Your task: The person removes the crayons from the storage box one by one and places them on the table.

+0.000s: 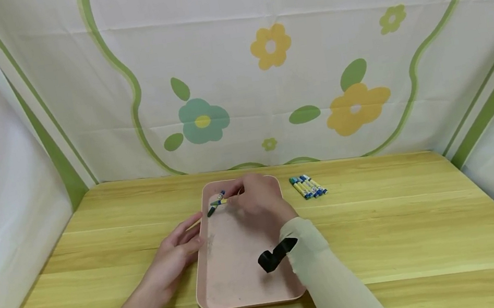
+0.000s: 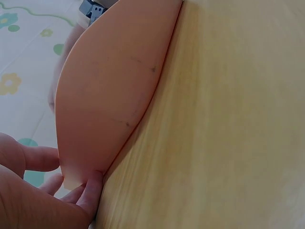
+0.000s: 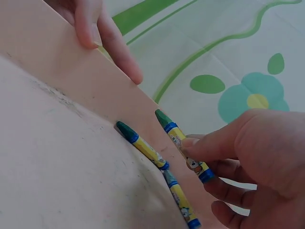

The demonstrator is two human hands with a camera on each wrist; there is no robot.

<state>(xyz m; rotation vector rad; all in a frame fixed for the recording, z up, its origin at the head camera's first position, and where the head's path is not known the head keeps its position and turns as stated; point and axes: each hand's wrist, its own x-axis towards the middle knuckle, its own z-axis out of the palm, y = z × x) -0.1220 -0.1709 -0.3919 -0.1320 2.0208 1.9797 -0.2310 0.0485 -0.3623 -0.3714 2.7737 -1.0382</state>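
Note:
My right hand (image 1: 258, 194) pinches a green crayon (image 3: 175, 136) with a yellow and blue wrapper, between thumb and fingers. It is over the far left part of a pink tray (image 1: 240, 276). Below it, in the right wrist view, a dark green crayon (image 3: 148, 151) and a grey-green-tipped crayon (image 3: 178, 194) lie end to end inside the tray, along its wall. My left hand (image 1: 174, 259) rests against the outside of the tray's left wall, fingers loosely extended; the left wrist view shows fingertips (image 2: 95, 183) touching that wall.
Several crayons (image 1: 308, 186) lie side by side on the wooden table (image 1: 404, 226), right of the tray. A white curtain (image 1: 237, 87) with flowers hangs behind the table's back edge. Dark smudges mark the tray's floor.

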